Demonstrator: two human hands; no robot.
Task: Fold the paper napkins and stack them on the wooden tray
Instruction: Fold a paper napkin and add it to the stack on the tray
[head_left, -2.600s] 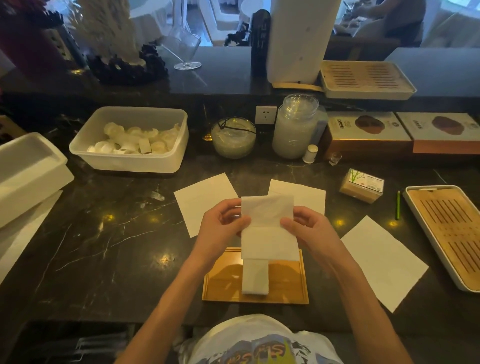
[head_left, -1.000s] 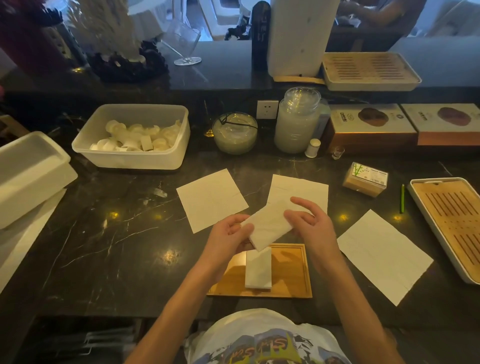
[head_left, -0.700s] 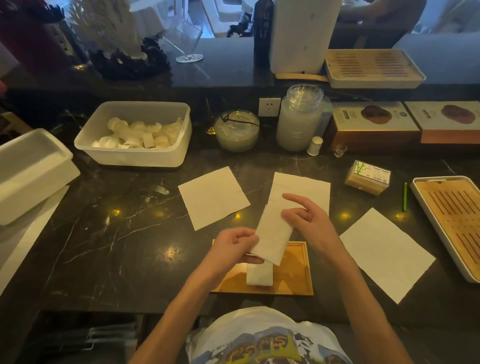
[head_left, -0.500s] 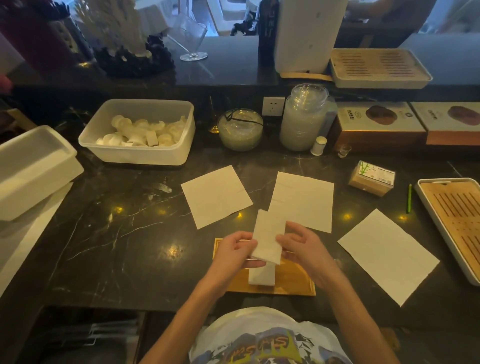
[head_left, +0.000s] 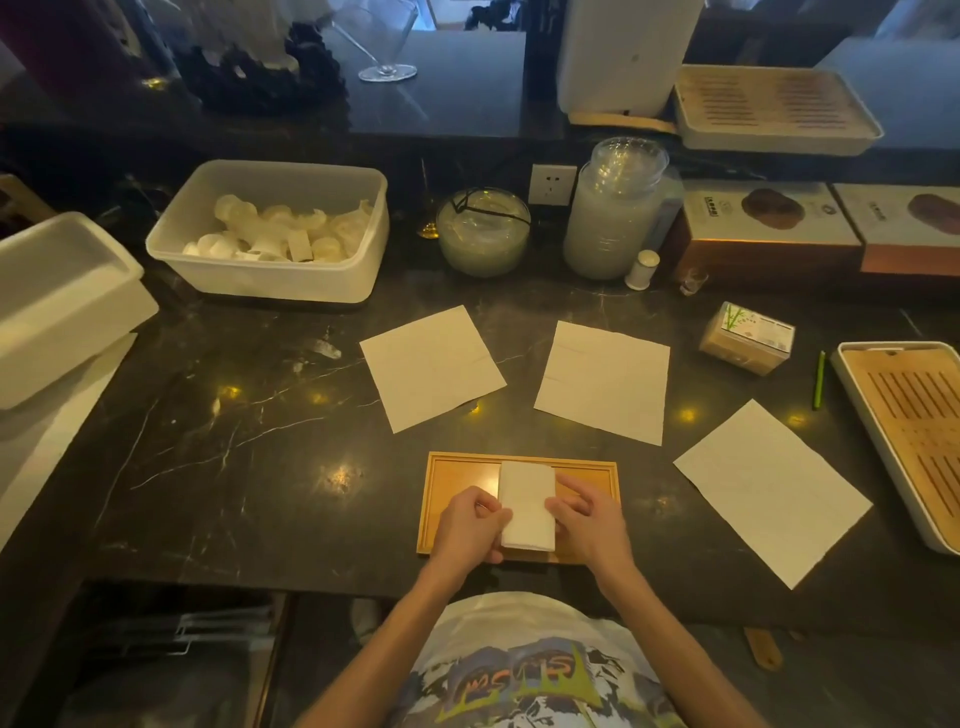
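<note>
A small wooden tray lies at the near edge of the dark marble counter. A white folded napkin lies on it, covering the folded napkin laid there before. My left hand pinches its left edge and my right hand holds its right edge, both resting on the tray. Three unfolded napkins lie flat beyond: one at centre left, one at centre, one at right.
A white plastic tub of rolled cloths stands at the back left, a white box at far left. Two glass jars, a small tissue pack, a green pen and a slatted tray occupy the back and right.
The napkin went from being held up and folded in the air to lying narrow on the tray over the earlier one. Both hands came down with it.
</note>
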